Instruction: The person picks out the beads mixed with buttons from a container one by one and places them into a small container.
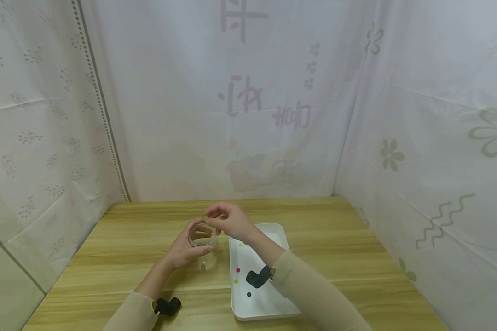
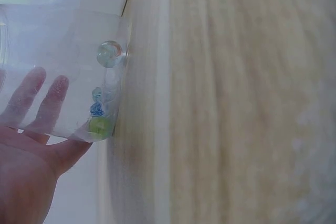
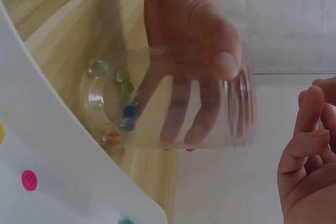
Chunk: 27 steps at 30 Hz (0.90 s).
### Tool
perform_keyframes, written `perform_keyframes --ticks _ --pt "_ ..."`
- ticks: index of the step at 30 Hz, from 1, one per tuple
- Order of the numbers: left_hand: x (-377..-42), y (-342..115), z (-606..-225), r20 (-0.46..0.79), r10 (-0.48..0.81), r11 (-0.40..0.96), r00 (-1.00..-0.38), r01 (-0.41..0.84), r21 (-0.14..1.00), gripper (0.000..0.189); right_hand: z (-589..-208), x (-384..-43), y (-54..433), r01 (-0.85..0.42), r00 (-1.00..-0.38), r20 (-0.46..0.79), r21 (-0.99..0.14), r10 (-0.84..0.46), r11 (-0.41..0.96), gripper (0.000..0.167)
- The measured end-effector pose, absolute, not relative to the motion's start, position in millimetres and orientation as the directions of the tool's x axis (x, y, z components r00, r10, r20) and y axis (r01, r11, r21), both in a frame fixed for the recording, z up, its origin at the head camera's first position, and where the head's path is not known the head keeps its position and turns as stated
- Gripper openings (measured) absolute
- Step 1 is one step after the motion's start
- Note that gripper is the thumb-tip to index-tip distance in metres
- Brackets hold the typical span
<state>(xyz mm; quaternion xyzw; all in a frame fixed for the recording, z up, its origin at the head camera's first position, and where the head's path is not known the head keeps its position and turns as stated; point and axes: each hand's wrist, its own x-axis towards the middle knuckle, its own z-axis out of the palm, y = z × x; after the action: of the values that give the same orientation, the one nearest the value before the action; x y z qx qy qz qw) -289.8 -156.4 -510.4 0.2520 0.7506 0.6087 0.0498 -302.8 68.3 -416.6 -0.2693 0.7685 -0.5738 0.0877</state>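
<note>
My left hand [image 1: 183,250] grips a clear jar [image 1: 210,261], its fingers and thumb wrapped round the wall near the threaded mouth. The jar stands upright on the table. Glass marbles lie on its bottom: a blue marble [image 3: 130,111], a green marble [image 2: 99,128], a clear marble [image 2: 109,54] and others. Over the jar's mouth, my right hand [image 1: 234,224] pinches what looks like a small greenish marble [image 1: 205,217] between thumb and fingertips. In the right wrist view those fingertips are bent, and the pinched piece is hidden.
Just right of the jar lies a white tray [image 1: 265,309]. It carries a pink button [image 3: 29,180], yellow pieces [image 1: 236,281] and a dark round piece [image 1: 249,294]. My right forearm passes over the tray and hides part of it. Printed curtains [image 1: 170,138] stand round the wooden table [image 1: 339,276].
</note>
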Motion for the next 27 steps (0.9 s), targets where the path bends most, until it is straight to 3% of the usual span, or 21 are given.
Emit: perform_keyframes --ticks 27 --pt "-290.6 -155.0 -512.5 0.263 0.434 0.145 -0.862 0.355 0.924 0.073 -427.2 -291.9 62.4 -0.344 -0.837 0.168 -0.901 -0.521 0.263 0.02"
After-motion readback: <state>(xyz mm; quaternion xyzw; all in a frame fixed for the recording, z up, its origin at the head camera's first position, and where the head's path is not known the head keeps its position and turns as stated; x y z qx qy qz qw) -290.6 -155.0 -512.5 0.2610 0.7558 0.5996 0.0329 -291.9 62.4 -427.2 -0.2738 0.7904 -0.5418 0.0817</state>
